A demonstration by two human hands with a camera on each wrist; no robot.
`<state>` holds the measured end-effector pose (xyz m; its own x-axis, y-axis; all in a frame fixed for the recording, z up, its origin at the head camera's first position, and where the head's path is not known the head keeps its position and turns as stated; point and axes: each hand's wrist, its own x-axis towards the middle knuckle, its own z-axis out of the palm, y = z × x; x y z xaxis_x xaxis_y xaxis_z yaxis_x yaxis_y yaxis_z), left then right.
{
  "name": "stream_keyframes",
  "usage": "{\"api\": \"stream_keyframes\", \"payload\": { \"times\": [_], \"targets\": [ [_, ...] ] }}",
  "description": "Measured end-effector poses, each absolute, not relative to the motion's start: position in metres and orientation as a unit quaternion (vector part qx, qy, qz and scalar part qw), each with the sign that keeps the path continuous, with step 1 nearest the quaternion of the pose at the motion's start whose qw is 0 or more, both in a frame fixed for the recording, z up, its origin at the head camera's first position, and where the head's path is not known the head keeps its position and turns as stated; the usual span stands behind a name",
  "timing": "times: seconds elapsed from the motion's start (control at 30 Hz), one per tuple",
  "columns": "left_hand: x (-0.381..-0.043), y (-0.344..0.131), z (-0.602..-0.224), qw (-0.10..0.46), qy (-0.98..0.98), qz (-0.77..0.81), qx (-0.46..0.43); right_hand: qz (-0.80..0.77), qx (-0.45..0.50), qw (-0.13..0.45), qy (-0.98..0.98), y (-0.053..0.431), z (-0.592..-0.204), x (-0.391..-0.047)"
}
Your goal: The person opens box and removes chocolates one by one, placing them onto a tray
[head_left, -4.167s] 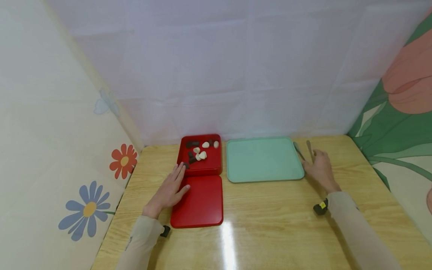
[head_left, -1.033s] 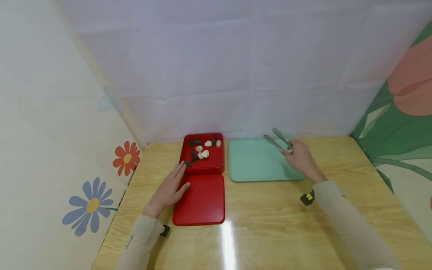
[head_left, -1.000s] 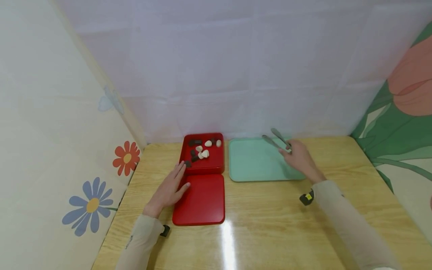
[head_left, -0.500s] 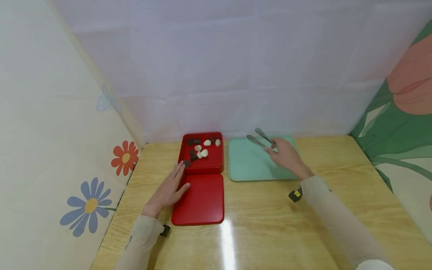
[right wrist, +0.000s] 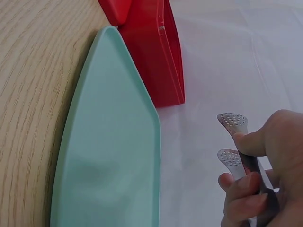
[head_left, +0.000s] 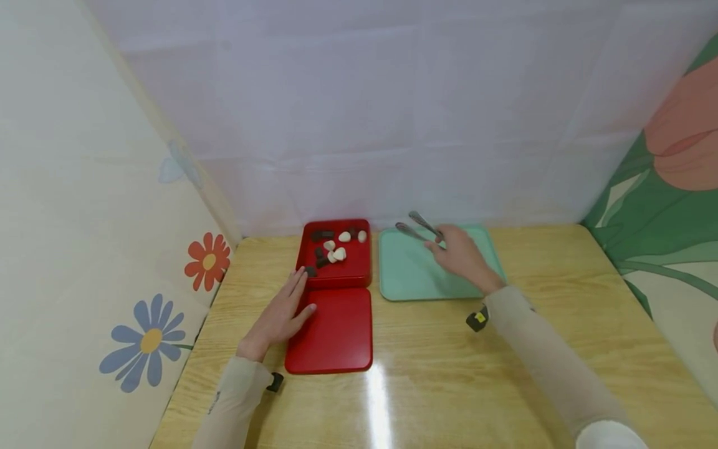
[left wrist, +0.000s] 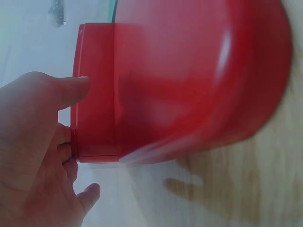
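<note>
My right hand [head_left: 459,252] grips a pair of metal tongs [right wrist: 234,123] with perforated tips, held above the mint-green tray [head_left: 415,277]. The two tips stand apart with nothing between them, pointing left towards the red box [head_left: 342,282]. Inside that box lie several white pebble-like pieces [head_left: 339,254] and several dark blocky pieces [head_left: 322,235]. My left hand [head_left: 276,317] rests with straight fingers at the box's near left corner. In the left wrist view its thumb [left wrist: 75,90] touches the box's rim.
A flat red lid-like piece [head_left: 331,337] lies directly in front of the box, beside my left hand. Behind the box and tray hangs a pale cloth [head_left: 336,125]. A flower-patterned wall [head_left: 151,249] borders the wooden table [head_left: 449,374] on the left.
My right hand has picked up the tongs from beside the tray's right edge and carried them left over the tray. The left hand stays in place.
</note>
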<state>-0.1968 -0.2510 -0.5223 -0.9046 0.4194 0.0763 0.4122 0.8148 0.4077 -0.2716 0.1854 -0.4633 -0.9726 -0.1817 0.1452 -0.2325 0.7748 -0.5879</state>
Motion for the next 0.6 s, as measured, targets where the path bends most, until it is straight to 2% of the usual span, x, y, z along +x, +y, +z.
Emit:
{"api": "stream_keyframes", "payload": {
  "times": [0.6],
  "targets": [
    [-0.196, -0.249, -0.519, 0.023, 0.955, 0.212, 0.205, 0.34, 0.134, 0.06, -0.929, 0.156, -0.469, -0.281]
  ]
}}
